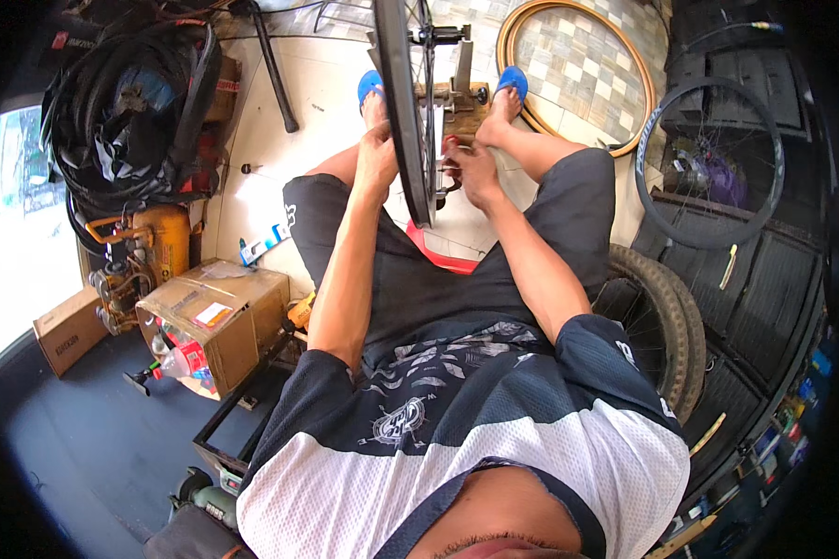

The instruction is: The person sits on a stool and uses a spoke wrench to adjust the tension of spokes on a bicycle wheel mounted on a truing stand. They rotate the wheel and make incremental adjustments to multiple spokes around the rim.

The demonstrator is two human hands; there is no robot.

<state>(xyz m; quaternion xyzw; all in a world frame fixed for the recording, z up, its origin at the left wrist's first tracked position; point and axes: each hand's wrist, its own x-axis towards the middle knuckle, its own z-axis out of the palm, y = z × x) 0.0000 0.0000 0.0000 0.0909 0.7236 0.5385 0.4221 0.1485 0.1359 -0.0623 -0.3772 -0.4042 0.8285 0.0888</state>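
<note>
A bicycle wheel point(403, 112) with a dark rim stands upright between my knees, seen almost edge-on. Its hub sits in a metal truing stand point(462, 67) on a wooden base. My left hand point(376, 156) is closed at the left side of the rim, its fingertips partly hidden by the wheel. To the right of the wheel, my right hand point(476, 173) has bent fingers close to the spokes, around a small red tool point(451, 143) that looks like a spoke wrench. A red strip point(438, 258) lies on the floor below the wheel.
Tan-rimmed tyres point(645, 79) lie on the floor at the far right, near another wheel point(640, 168). A knobbly tyre point(685, 349) stands by my right side. To the left are a cardboard box point(242, 296), a yellow machine point(170, 244) and hanging black tyres point(84, 121).
</note>
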